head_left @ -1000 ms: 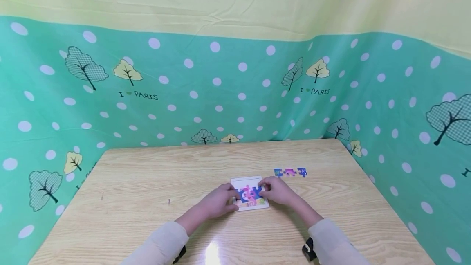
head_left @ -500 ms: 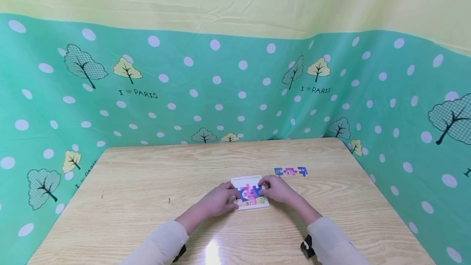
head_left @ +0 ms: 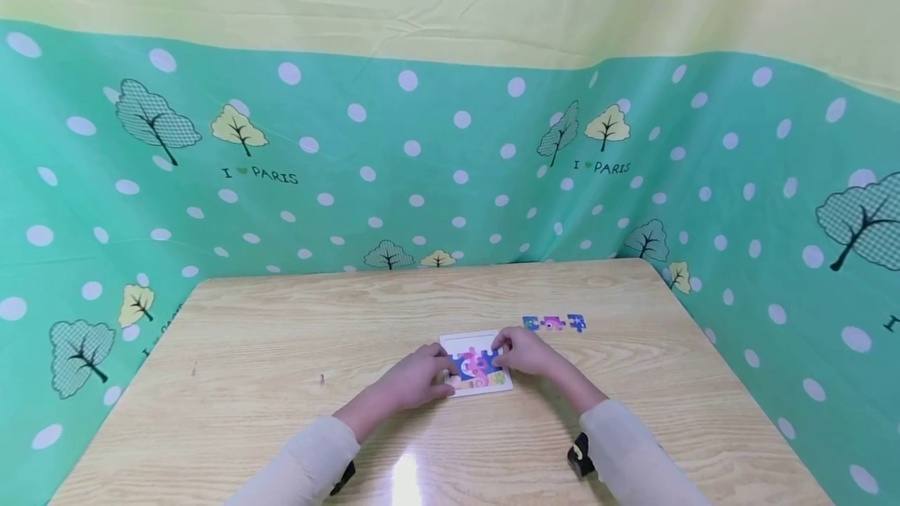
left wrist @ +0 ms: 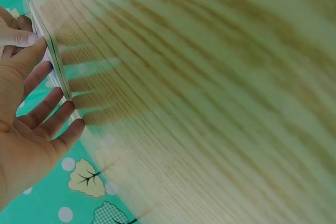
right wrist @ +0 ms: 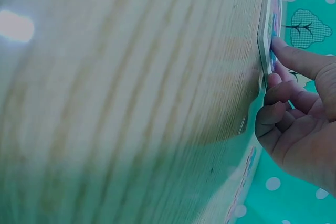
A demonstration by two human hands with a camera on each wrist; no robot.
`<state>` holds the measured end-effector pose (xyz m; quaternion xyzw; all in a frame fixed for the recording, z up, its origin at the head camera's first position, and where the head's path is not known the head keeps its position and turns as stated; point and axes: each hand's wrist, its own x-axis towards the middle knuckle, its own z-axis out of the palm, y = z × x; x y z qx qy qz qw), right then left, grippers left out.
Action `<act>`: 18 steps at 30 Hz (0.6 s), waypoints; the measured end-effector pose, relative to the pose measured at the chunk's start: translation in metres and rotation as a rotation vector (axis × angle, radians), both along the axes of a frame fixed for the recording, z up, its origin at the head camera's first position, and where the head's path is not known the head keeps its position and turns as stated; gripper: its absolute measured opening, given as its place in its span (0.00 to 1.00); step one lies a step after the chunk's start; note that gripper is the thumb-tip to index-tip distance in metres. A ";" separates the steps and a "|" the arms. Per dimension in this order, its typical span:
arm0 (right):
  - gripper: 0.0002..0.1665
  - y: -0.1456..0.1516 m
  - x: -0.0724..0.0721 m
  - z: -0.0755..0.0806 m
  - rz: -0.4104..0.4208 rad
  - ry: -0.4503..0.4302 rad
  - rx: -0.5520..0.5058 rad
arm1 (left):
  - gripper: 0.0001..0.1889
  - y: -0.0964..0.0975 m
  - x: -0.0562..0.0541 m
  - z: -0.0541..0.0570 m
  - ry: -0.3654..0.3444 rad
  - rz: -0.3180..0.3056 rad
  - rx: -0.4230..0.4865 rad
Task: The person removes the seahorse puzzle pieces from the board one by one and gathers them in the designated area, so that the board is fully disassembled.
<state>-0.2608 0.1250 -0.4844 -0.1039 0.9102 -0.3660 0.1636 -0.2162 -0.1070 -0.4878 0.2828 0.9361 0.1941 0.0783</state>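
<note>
A small white-rimmed puzzle tray [head_left: 492,391] lies on the table, its near part filled with joined jigsaw pieces [head_left: 478,365] printed with a pink creature on blue. Along the tray's left edge rests my left hand [head_left: 418,377], fingertips over the puzzle and thumb at the near corner. The left wrist view shows its fingers [left wrist: 50,124] fairly straight against the edge. My right hand [head_left: 527,351] pinches a blue puzzle piece at the right side, thumb and index finger on it. In the right wrist view its other fingers [right wrist: 270,116] curl beside the tray.
Beyond the right hand lie loose jigsaw pieces: a blue-green one [head_left: 530,323], a pink one [head_left: 552,322] and a blue one [head_left: 576,322]. A tiny brown mark [head_left: 322,379] shows on the wooden table [head_left: 281,318]. A green dotted curtain [head_left: 394,147] surrounds the table's far side.
The head view has tilted slightly down, so the scene sits higher. Both hands keep nearly the same place on the tray; the right wrist has shifted slightly left.
</note>
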 end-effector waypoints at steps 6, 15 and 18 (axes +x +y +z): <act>0.11 -0.001 0.000 0.001 -0.002 -0.011 -0.003 | 0.14 -0.001 0.000 0.000 -0.004 0.002 -0.004; 0.10 -0.004 -0.001 0.001 -0.011 -0.015 -0.001 | 0.14 -0.001 -0.002 -0.003 -0.003 0.003 -0.013; 0.10 -0.004 -0.001 0.000 -0.017 -0.011 0.003 | 0.14 0.000 -0.003 -0.003 -0.005 0.004 -0.016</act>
